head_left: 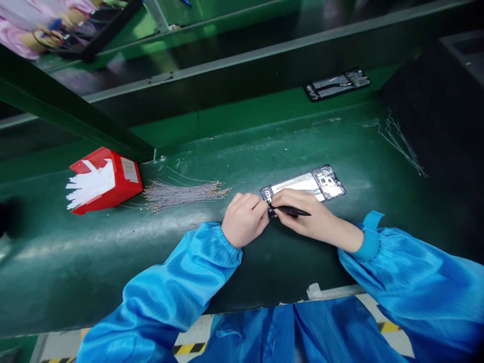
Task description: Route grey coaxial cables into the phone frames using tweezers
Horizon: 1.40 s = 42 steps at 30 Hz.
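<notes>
An opened phone (328, 186) lies face down on the green bench mat, its circuit board showing at the right end and a pale panel along its middle. My right hand (302, 214) is closed around a slim black pen-like tool (293, 210), whose tip meets the phone's lower left corner. At that same corner my left hand (245, 218) is curled shut, knuckles up. Whatever its fingertips pinch is hidden. Left of my left hand lies a loose bundle of thin grey cables (181, 195) with small gold-coloured ends.
A red bin (130, 184) of white paper strips stands at the left, beside a green post (75, 118). Another opened phone (336, 84) rests on the back ledge. Several thin wires (403, 143) lie near a dark box (438, 101) at right. Across the bench, a co-worker's hands (56, 33) handle something.
</notes>
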Each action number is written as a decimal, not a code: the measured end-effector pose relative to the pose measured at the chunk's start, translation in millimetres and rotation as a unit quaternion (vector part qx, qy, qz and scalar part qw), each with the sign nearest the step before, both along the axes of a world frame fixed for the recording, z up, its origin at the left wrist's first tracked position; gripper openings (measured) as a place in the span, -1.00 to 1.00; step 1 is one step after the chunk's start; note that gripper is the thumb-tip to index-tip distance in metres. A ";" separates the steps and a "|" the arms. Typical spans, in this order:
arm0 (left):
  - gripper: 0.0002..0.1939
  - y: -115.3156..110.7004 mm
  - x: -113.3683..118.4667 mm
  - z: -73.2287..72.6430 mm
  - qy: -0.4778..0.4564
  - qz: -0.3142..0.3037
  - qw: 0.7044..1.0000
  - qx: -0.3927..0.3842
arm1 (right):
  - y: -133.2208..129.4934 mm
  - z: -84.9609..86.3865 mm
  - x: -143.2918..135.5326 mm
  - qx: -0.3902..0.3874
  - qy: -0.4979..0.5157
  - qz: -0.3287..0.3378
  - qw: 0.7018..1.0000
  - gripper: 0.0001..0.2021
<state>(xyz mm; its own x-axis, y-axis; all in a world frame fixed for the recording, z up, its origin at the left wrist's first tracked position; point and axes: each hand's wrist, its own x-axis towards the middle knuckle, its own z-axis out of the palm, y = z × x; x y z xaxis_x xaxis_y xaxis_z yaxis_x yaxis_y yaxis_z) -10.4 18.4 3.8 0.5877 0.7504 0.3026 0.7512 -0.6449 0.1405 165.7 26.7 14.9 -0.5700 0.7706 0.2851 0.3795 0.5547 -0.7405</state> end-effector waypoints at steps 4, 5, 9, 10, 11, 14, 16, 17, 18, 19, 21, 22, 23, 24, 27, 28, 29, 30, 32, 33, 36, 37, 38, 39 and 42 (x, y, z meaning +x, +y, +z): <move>-0.80 8.9 -13.4 4.2 -0.013 -0.011 0.998 -0.053 | 5.7 4.0 7.3 -0.004 0.026 -0.016 1.000 -0.92; -0.82 12.1 -18.7 6.2 -0.012 -0.021 0.997 -0.068 | 9.2 5.1 15.6 -0.003 0.038 -0.046 0.998 -0.92; -0.83 17.2 -30.7 15.7 0.043 -0.118 0.989 -0.080 | 25.5 2.6 69.4 0.067 0.054 -0.301 0.950 -0.92; -0.83 15.3 -29.2 17.7 0.060 -0.150 0.985 -0.067 | 27.9 0.1 82.5 0.082 0.016 -0.343 0.936 -0.90; -0.82 12.5 -26.0 19.5 0.072 -0.176 0.980 -0.051 | 28.9 -2.9 93.1 0.089 -0.020 -0.364 0.927 -0.90; -0.78 2.0 -11.9 23.2 0.095 -0.214 0.972 -0.009 | 22.1 -10.0 104.1 0.069 -0.068 -0.357 0.929 -0.92; -0.79 -2.6 -4.9 24.3 0.103 -0.216 0.971 0.002 | 12.5 -11.4 96.4 0.045 -0.064 -0.319 0.944 -0.94; -0.80 -3.7 -3.0 24.4 0.107 -0.215 0.971 0.004 | 7.5 -11.0 90.4 0.029 -0.056 -0.295 0.953 -0.94; -0.81 -4.0 -2.1 24.2 0.111 -0.214 0.970 0.005 | 2.9 -10.1 84.1 0.009 -0.042 -0.268 0.963 -0.94; -0.82 -3.6 -1.9 23.7 0.115 -0.214 0.970 0.004 | -1.2 -8.8 78.4 -0.013 -0.020 -0.238 0.971 -0.95; -0.83 -1.7 -2.2 22.0 0.117 -0.212 0.970 0.000 | -7.7 -5.8 69.9 -0.049 0.035 -0.178 0.982 -0.96; -0.84 -0.6 -1.9 21.0 0.115 -0.210 0.971 -0.003 | -10.3 -4.5 67.4 -0.059 0.059 -0.155 0.984 -0.96; -0.84 0.6 -1.1 20.1 0.112 -0.207 0.972 -0.004 | -12.5 -3.4 65.8 -0.063 0.076 -0.139 0.985 -0.95; -0.83 1.5 0.4 19.1 0.107 -0.204 0.973 -0.005 | -14.4 -2.6 64.8 -0.067 0.086 -0.130 0.985 -0.95; -0.81 3.3 8.4 16.5 0.087 -0.185 0.979 0.001 | -18.3 -1.9 62.9 -0.084 0.097 -0.126 0.984 -0.94; -0.80 3.5 11.6 15.6 0.076 -0.174 0.982 0.006 | -19.2 -2.0 62.1 -0.090 0.097 -0.126 0.983 -0.92; -0.79 3.4 14.9 14.6 0.063 -0.163 0.985 0.012 | -19.9 -2.3 61.3 -0.097 0.097 -0.128 0.982 -0.91; -0.79 3.3 17.9 13.4 0.050 -0.152 0.987 0.018 | -20.5 -2.6 60.5 -0.105 0.095 -0.130 0.981 -0.90; -0.78 2.6 22.7 10.9 0.033 -0.141 0.989 0.031 | -21.5 -3.4 59.7 -0.125 0.087 -0.149 0.977 -0.92; -0.78 2.2 24.5 9.6 0.029 -0.142 0.989 0.035 | -21.9 -3.8 59.7 -0.133 0.085 -0.163 0.974 -0.92; -0.77 1.1 27.4 6.9 0.024 -0.142 0.988 0.046 | -22.7 -4.2 60.3 -0.137 0.091 -0.192 0.968 -0.92; -0.77 0.8 27.8 6.4 0.022 -0.141 0.988 0.050 | -22.8 -3.9 60.4 -0.137 0.096 -0.193 0.967 -0.92; -0.76 0.6 28.0 6.2 0.020 -0.140 0.989 0.053 | -23.0 -3.4 60.3 -0.141 0.100 -0.190 0.967 -0.93; -0.76 0.4 28.1 6.1 0.019 -0.140 0.988 0.055 | -23.1 -2.9 60.2 -0.147 0.100 -0.186 0.966 -0.94; -0.76 0.1 28.0 6.2 0.019 -0.144 0.988 0.055 | -23.1 -1.7 59.4 -0.157 0.085 -0.176 0.968 -0.94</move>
<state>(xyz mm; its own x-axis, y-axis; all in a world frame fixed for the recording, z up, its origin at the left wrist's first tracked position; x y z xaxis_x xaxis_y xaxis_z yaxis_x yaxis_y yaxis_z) 17.6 18.5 10.0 0.7848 0.5139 0.3465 0.5376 -0.8426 0.0321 225.1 3.6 13.1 -0.2223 0.9723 0.0725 0.3616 0.1513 -0.9200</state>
